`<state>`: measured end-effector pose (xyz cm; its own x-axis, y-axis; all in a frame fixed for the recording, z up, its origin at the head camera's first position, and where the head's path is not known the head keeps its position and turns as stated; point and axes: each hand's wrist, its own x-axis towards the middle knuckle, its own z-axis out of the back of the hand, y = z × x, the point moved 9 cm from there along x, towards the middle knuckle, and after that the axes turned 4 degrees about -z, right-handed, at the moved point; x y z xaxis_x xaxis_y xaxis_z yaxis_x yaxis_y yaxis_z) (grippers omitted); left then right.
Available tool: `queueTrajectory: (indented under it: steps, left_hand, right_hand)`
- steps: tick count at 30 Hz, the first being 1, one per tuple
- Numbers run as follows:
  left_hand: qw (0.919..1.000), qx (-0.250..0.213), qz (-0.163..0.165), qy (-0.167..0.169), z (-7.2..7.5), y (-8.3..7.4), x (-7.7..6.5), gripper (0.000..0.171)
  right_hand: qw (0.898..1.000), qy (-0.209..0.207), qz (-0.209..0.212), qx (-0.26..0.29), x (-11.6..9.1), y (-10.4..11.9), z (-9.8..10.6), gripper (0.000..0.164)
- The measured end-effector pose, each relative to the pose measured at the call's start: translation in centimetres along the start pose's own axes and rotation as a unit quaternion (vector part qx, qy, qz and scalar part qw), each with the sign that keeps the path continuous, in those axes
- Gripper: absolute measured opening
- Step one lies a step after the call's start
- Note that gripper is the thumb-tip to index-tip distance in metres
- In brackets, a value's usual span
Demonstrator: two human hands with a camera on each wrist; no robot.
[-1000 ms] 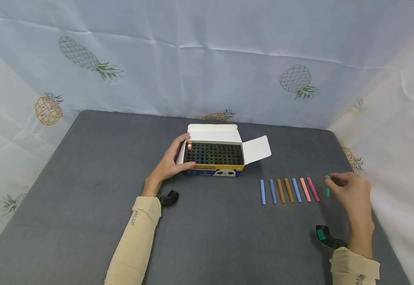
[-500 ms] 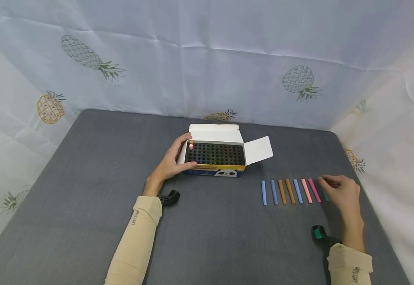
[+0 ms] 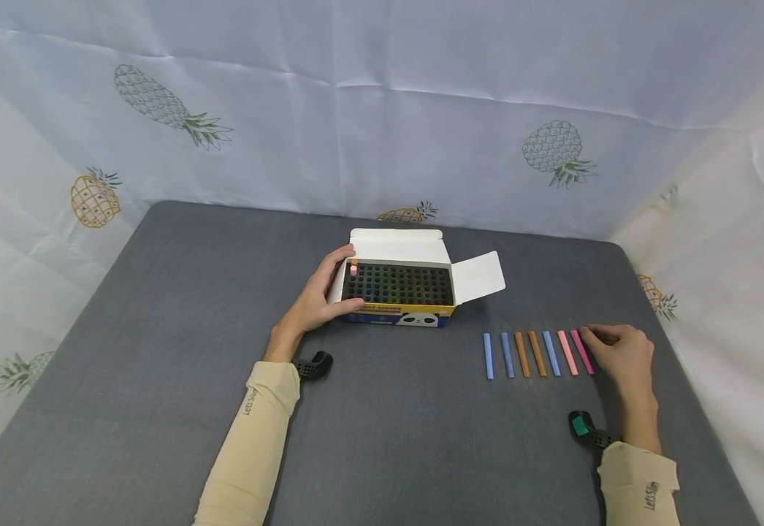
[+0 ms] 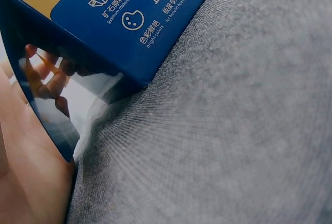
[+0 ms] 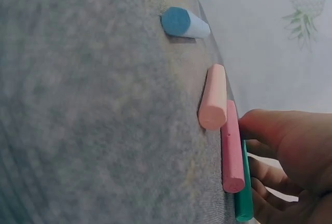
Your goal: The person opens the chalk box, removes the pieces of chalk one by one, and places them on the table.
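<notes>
My left hand (image 3: 312, 301) grips the left end of an open chalk box (image 3: 382, 318), thumb along the front and fingers at the back. Pink and orange chalk ends (image 3: 353, 270) poke up at the left of its dark, holed insert. On the right, my right hand (image 3: 621, 358) pinches a green chalk stick (image 5: 244, 198), which the hand hides in the head view. That stick lies right alongside a magenta chalk stick (image 3: 582, 352), the right end of a row. A light pink stick (image 3: 567, 353) is beside the magenta one.
Further left in the row lie blue sticks (image 3: 489, 356) and orange-brown sticks (image 3: 522, 355), spaced apart. The box's white side flap (image 3: 478, 277) sticks out to the right, above the row. A pineapple-print curtain (image 3: 382, 146) hangs behind the grey table (image 3: 191, 292).
My right hand has moved left with the green chalk stick, from a gap away to close beside the magenta one. My left hand has kept its grip on the box.
</notes>
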<state>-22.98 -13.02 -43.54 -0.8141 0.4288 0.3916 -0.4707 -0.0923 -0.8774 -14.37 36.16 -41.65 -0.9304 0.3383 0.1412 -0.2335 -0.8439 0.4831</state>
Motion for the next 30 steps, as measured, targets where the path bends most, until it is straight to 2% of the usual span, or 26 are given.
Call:
queueTrajectory:
  steps: [15,18,23,30]
  left_hand:
    - [1.0,0.001,-0.003,-0.002,0.0,0.0,-0.1,0.089]
    - [1.0,0.0,-0.004,-0.002,-0.1,0.0,-0.1,0.089]
    - [1.0,0.001,-0.002,-0.002,-0.1,0.0,-0.1,0.089]
    - [1.0,0.0,0.006,-0.002,0.0,0.1,-0.1,0.088]
  right_hand:
    - [0.999,0.017,-0.031,-0.012,0.1,-0.4,-0.4,0.034]
    - [1.0,-0.001,-0.032,0.001,0.0,-0.1,0.0,0.034]
    - [0.997,-0.059,-0.021,0.039,-0.1,0.9,1.3,0.029]
    - [0.983,-0.139,-0.002,0.122,0.0,2.9,3.5,0.024]
